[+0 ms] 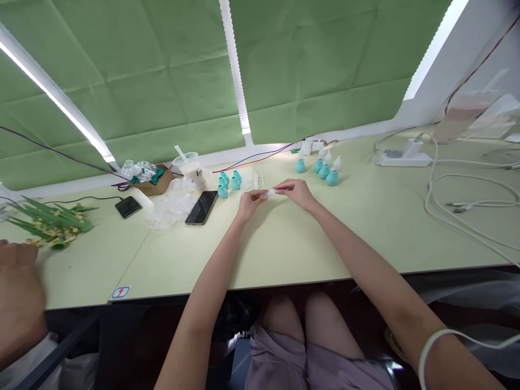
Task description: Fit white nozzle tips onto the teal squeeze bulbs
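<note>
My left hand (252, 203) and my right hand (295, 191) meet over the middle of the table. Between their fingertips is a small whitish translucent piece (270, 193), pinched from both sides; its exact kind is too small to make out. Just beyond my left hand stand several turquoise bulb-shaped pieces (223, 190) with open necks. Beside them lie small clear and white parts (255, 180). Farther back on the right, several turquoise bulbs (332, 177) stand upright with white pointed tips (337, 161) on top.
Left of my hands lie a phone (202, 208), crumpled clear plastic (173, 205), a drink cup (192, 170) and a cardboard box (156, 181). A power strip (404, 157) and loose white cables (459, 207) are at right. Another person's hand (20, 271) is by green stems (51, 222).
</note>
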{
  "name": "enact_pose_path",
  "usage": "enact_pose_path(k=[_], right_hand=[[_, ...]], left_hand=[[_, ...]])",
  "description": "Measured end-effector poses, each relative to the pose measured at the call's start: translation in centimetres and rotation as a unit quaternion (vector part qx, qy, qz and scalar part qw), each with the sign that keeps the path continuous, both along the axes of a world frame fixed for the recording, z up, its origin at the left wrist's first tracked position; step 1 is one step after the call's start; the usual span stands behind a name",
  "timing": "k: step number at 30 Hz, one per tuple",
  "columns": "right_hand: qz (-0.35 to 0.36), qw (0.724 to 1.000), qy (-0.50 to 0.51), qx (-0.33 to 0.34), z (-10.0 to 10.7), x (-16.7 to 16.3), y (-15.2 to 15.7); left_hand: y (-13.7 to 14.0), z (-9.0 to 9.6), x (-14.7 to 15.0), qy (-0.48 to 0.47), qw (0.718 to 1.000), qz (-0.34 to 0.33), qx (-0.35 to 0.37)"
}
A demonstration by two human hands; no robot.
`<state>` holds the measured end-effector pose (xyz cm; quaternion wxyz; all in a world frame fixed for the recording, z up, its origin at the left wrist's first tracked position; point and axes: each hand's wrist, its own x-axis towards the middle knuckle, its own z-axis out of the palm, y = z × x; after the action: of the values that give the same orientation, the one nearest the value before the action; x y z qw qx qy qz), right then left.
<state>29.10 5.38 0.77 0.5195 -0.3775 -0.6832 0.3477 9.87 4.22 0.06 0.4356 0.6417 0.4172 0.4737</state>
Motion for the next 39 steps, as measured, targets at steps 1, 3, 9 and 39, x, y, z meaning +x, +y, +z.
enact_pose_path(k=[1, 3, 9, 39], right_hand=[[0.002, 1.000, -0.003, 0.007, 0.0, 0.0, -0.1], [0.006, 1.000, -0.004, 0.019, 0.0, -0.1, -0.2], [-0.034, 0.996, -0.042, 0.066, -0.1, -0.3, -0.1], [0.033, 0.982, -0.152, 0.109, 0.3, 0.4, -0.5]], left_hand=[[-0.1, 0.1, 0.0, 0.002, 1.000, 0.000, 0.004], [-0.3, 0.3, 0.1, 0.016, 1.000, 0.000, 0.015], [-1.2, 0.7, 0.5, 0.106, 0.990, 0.029, 0.093], [-2.6, -0.2, 2.3, 0.253, 0.945, 0.111, 0.174]])
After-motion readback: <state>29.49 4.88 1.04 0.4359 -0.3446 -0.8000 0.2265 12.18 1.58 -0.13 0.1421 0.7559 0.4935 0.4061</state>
